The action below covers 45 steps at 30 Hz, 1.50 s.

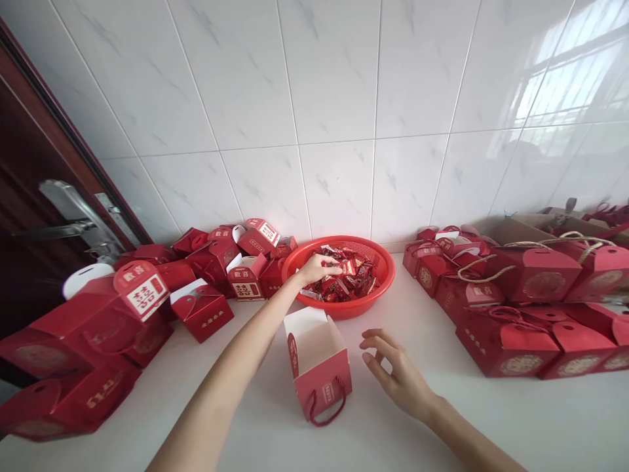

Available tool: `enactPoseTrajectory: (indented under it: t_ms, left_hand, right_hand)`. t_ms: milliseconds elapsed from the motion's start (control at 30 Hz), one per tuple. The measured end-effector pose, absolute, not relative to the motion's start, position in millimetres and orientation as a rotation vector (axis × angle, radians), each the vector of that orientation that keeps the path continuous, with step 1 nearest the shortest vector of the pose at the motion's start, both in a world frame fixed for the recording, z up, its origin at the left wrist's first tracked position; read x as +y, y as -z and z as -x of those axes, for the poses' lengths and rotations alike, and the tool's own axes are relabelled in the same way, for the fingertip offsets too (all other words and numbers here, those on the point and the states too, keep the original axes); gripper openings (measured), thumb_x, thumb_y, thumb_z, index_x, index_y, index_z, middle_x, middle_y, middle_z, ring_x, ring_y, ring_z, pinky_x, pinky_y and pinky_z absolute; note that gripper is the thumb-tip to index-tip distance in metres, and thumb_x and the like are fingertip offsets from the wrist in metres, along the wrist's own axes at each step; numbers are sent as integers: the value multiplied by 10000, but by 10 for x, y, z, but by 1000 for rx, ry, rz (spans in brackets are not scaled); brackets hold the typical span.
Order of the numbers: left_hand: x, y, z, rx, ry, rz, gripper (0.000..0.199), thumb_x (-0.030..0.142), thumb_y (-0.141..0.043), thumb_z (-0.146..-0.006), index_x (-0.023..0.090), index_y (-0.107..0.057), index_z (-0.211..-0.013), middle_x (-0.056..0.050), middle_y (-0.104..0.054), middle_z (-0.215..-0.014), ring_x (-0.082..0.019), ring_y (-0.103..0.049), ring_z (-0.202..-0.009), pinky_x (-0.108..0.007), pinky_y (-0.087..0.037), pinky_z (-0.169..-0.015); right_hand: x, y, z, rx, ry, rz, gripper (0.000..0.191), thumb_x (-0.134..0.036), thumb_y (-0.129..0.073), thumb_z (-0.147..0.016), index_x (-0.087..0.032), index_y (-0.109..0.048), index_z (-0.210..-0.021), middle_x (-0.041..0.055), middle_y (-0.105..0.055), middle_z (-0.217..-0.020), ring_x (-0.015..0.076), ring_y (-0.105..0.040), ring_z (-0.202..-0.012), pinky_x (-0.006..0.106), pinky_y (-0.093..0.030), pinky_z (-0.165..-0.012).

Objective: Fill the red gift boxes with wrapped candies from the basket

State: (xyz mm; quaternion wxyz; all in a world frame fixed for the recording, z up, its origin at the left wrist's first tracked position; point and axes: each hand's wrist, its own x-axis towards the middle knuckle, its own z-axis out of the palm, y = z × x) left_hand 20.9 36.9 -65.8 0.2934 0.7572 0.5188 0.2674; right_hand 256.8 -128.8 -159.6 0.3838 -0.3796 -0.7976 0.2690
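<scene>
Open red box point(319, 370) near wrapped sweets point(354, 278)

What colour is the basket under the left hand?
The basket is bright red, seen best in the head view.

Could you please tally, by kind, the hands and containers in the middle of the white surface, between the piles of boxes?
Hands: 2, left hand and right hand
Red basket: 1
Open box: 1
Total: 4

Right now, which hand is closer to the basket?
Left. The left hand is over the basket, at the packets; the right hand is outside it, beside the open box.
</scene>
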Motion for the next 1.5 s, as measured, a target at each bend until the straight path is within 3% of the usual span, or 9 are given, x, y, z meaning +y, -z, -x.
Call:
enactPoseTrajectory:
  t_ms: [267,467,567,633,767,933,1200,1367,1500]
  left_hand:
    - [377,672,-180,1328,-868,-1829,404,418,-765,-707,141,-771,-1001,-103,-748,-1106,-271,-656,-1072,-371,-484,-969]
    - [393,700,-182,1314,-829,-1711,295,265,-745,-746,134,-754,-1009,-64,-762,-908,-207,-705,-815,-357,-552,-831]
    - [397,703,-182,1300,-831,-1704,209,237,-758,-726,146,-752,-914,-38,-748,-866,-186,-690,-807,-322,-549,-821]
    - [395,702,-179,1293,-831,-1711,179,304,-769,-727,149,-735,-808,-27,-724,-799,-183,-671,-783,-312,-547,-789]
    - [389,712,-182,1273,-798,-1710,356,496,-733,-746,155,-661,-672,-5,-631,-648,-156,-611,-641,-306,-543,-683]
    - [423,747,-185,1321,-792,-1698,456,586,-570,-843,152,-702,-800,-76,-709,-786,-201,-655,-757,-313,-545,-702]
    - [445,733,-161,1379,-823,-1782,332,293,-587,-807,183,-769,-1062,-78,-750,-1134,-261,-605,-1168,-360,-466,-1005]
    - [421,703,-151,1368,-820,-1858,409,183,-590,-769,187,-746,-1147,-48,-738,-1175,-226,-647,-1094,-342,-497,-968]
    - [431,727,-157,1399,-804,-1941,413,107,-566,-698,177,-773,-1049,-40,-757,-1102,-223,-673,-1013,-316,-532,-897]
  right_hand:
    - [-1283,1607,-2572,-2038,-689,966,225,-328,-415,-1002,-226,-615,-1006,109,-625,-1161,125,-629,-654,327,-579,-682]
    - [-1276,1603,-2571,-2040,-677,963,236,-334,-408,-1005,-224,-616,-996,109,-630,-1154,126,-630,-647,334,-583,-681]
    - [-1281,1603,-2569,-2038,-677,962,238,-343,-412,-1006,-225,-619,-991,108,-633,-1151,125,-631,-647,329,-584,-679]
    - [-1282,1603,-2567,-2039,-681,964,237,-344,-413,-1007,-226,-618,-991,110,-634,-1151,126,-632,-649,327,-585,-674]
    - [-1277,1610,-2567,-2040,-675,956,231,-333,-412,-1004,-225,-615,-992,112,-639,-1149,129,-633,-651,327,-585,-664]
    - [-1264,1629,-2570,-2044,-660,954,221,-319,-418,-1001,-225,-617,-992,111,-644,-1146,131,-634,-652,330,-588,-665]
    - [-1269,1623,-2574,-2040,-654,971,229,-339,-421,-1002,-230,-622,-992,111,-646,-1149,130,-628,-643,335,-588,-662]
    - [-1209,1535,-2621,-1925,-663,965,254,-380,-433,-997,-222,-630,-970,107,-660,-1106,128,-626,-624,323,-588,-621]
    - [-1129,1468,-2658,-1790,-678,999,258,-395,-457,-979,-212,-639,-974,116,-658,-1120,123,-623,-591,265,-537,-475]
